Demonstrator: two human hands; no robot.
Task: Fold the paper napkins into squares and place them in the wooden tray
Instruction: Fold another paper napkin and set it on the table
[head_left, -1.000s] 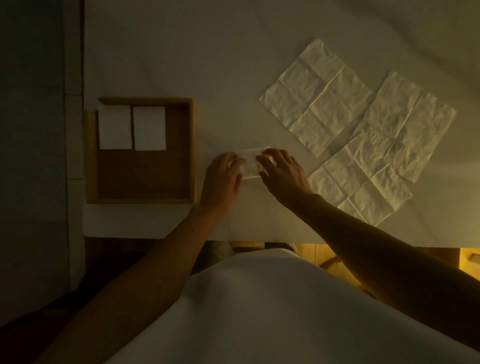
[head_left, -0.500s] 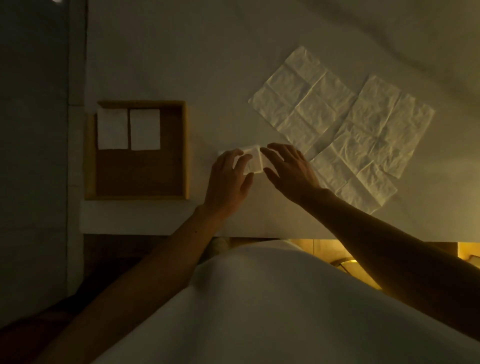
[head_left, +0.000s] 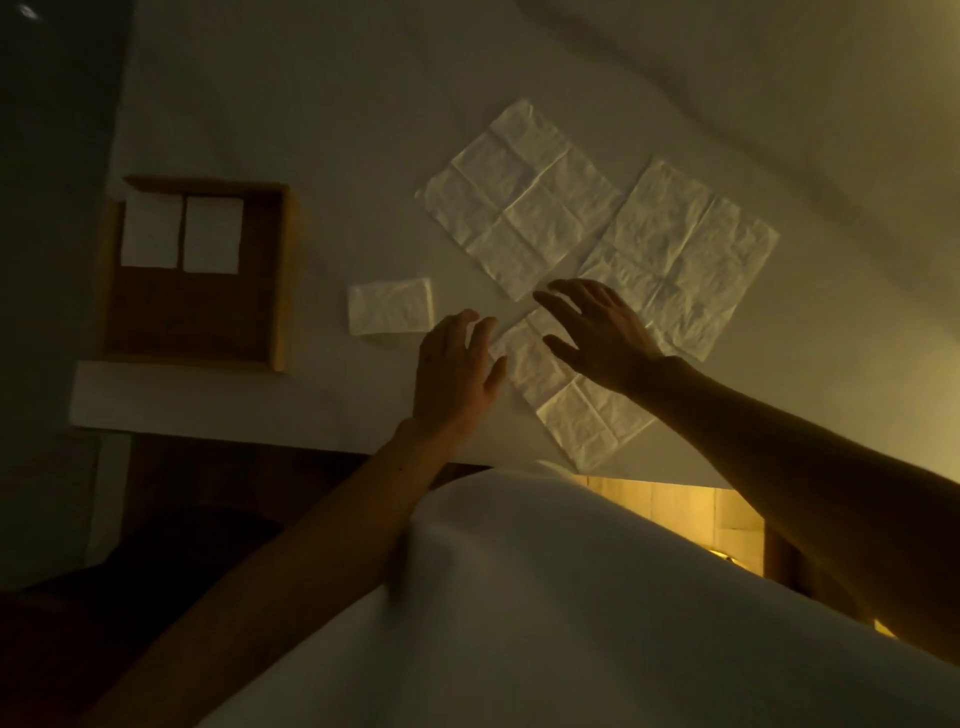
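Note:
A wooden tray (head_left: 283, 275) sits at the table's left, holding two folded white napkins (head_left: 151, 236) (head_left: 213, 235) side by side along its far edge. A folded napkin (head_left: 390, 307) lies free on the table between the tray and my hands. Three unfolded napkins lie to the right: a far one (head_left: 519, 223), a right one (head_left: 685, 249) and a near one (head_left: 582, 415). My left hand (head_left: 457, 371) hovers open at the near napkin's left edge. My right hand (head_left: 597, 332) is spread open over that napkin. Neither hand holds anything.
The table (head_left: 311, 93) is covered by a white cloth, with its front edge close to my body. My white garment (head_left: 519, 597) fills the bottom of the view. A lit yellowish floor (head_left: 675, 506) shows below the table edge.
Both hands have let go of the folded napkin and moved right, onto the near unfolded napkin. The folded napkin stays on the table beside the tray.

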